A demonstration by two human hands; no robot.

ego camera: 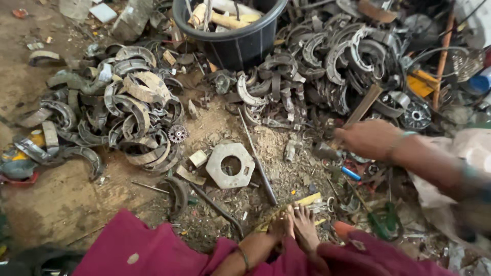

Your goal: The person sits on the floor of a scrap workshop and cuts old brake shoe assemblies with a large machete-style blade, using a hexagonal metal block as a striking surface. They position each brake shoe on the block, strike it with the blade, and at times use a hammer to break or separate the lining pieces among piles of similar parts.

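Observation:
My right hand (pixel 365 138) reaches in from the right over the scrap-strewn ground, its fingers closed around a wooden-handled tool (pixel 364 105). The handle slants up and to the right, and a dark metal end (pixel 325 151) shows just left of the fingers. My left hand is out of view. My bare feet (pixel 295 230) rest together at the bottom centre, beside maroon cloth (pixel 148 250). A flat grey octagonal metal plate with a round hole (pixel 230 164) lies left of the hand, with a long steel rod (pixel 258 161) between them.
A heap of curved rusty brake shoes (pixel 130 112) fills the left, and another heap (pixel 332 61) the upper right. A black tub (pixel 240 36) holding sticks stands at top centre. A small gear (pixel 177 134), a blue-handled tool (pixel 351 173) and a green-handled one (pixel 383 222) lie about.

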